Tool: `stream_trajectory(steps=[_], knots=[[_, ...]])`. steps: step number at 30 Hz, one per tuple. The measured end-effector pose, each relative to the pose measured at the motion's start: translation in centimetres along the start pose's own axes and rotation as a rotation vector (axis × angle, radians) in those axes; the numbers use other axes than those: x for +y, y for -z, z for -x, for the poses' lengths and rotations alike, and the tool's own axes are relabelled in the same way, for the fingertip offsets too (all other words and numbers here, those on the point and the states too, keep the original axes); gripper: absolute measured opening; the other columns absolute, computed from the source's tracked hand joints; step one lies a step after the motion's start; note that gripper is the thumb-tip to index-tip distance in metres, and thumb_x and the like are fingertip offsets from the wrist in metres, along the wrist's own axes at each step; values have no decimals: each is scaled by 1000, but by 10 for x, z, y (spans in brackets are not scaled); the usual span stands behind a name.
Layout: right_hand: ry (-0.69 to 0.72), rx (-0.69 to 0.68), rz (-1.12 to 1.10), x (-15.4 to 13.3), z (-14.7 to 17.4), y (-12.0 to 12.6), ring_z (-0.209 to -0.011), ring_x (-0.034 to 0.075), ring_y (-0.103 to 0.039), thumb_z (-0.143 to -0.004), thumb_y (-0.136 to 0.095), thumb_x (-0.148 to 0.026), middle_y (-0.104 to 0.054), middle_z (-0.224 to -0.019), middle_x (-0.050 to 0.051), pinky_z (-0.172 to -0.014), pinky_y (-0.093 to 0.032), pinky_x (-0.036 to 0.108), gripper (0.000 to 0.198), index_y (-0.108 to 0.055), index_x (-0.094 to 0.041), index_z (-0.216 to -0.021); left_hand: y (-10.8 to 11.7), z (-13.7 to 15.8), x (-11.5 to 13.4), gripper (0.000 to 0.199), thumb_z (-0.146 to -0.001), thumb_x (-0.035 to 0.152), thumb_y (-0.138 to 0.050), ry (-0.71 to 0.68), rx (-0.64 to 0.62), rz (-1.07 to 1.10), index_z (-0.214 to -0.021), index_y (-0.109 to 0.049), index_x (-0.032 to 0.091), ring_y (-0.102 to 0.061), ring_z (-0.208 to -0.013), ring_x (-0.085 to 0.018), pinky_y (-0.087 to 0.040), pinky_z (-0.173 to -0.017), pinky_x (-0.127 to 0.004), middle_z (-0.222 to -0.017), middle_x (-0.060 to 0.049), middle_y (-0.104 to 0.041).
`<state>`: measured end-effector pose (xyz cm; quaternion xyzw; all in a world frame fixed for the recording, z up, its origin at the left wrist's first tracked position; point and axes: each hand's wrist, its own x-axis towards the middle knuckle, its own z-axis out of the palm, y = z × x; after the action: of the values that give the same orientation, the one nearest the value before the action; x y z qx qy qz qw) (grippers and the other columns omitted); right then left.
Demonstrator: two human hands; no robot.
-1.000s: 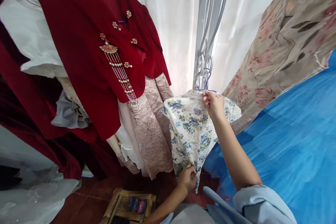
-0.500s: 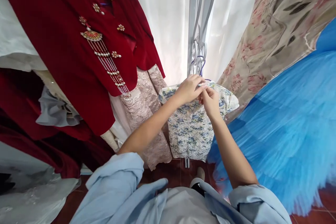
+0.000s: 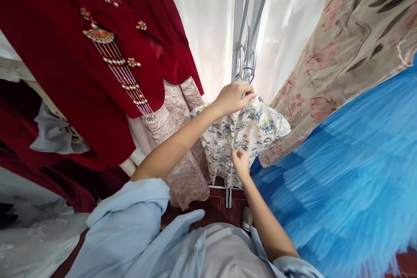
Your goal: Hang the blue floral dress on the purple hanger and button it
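Two bare hands work at a white blue-flowered garment [image 3: 265,121], which hangs beneath the left hand [image 3: 235,96] and behind the right hand [image 3: 240,161]. The left hand pinches it at the neckline; the right hand, lower down, grips its front in a small fist, a narrow opening running between them. Left of the left hand hangs a red jacket [image 3: 140,58]; right of the right hand spreads a blue ruffled skirt [image 3: 339,173].

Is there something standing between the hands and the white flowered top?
Nothing visible: the left hand grips the white flowered top near its upper edge; the right hand is lower, at its opening. The red jacket and blue skirt hang to the sides.
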<state>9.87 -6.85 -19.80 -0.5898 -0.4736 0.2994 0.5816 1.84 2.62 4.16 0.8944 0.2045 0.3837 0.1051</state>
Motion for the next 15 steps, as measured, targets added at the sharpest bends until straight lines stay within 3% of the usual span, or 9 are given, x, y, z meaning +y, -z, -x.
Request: stream_trajectory(steps=[3, 5, 11, 13, 15], knots=[[-76, -57, -2, 50, 43, -6, -44, 14, -41, -78, -58, -55, -41, -40, -5, -46, -31, 26, 42, -43, -26, -51, 11, 5, -15, 19, -83, 28, -72, 77, -127, 178, -71, -74, 14, -58, -67, -14, -42, -67, -28, -68, -3, -65], [-113, -101, -22, 69, 58, -8, -42, 15, -43, -79, -57, -60, -44, -41, -4, -46, -33, 26, 43, -48, -25, -57, 25, 13, -35, 24, -79, 35, -78, 193, -87, 331, -69, -73, 13, -54, -60, -11, -40, -60, -25, -61, 0, -60], [-127, -204, -107, 77, 49, -10, -48, 15, -48, -82, -55, -69, -55, -50, -2, -53, -41, 27, 50, -55, -21, -68, 88, 53, -123, 37, -92, 50, -66, 661, 462, 912, -75, -64, 18, -27, -42, -6, -29, -45, -21, -51, 7, -35], [-120, -235, -135, 70, 46, -11, -50, 15, -51, -84, -56, -66, -58, -55, -1, -54, -42, 27, 48, -61, -19, -76, 87, 75, -139, 37, -97, 46, -59, 748, 635, 1055, -72, -60, 19, -23, -42, -7, -28, -43, -22, -51, 7, -34], [-83, -256, -152, 59, 45, -13, -59, 17, -57, -85, -59, -61, -66, -67, 2, -59, -47, 28, 45, -66, -17, -94, 64, 99, -139, 38, -99, 44, -56, 772, 837, 1088, -70, -58, 19, -29, -43, -8, -31, -44, -22, -51, 6, -39]])
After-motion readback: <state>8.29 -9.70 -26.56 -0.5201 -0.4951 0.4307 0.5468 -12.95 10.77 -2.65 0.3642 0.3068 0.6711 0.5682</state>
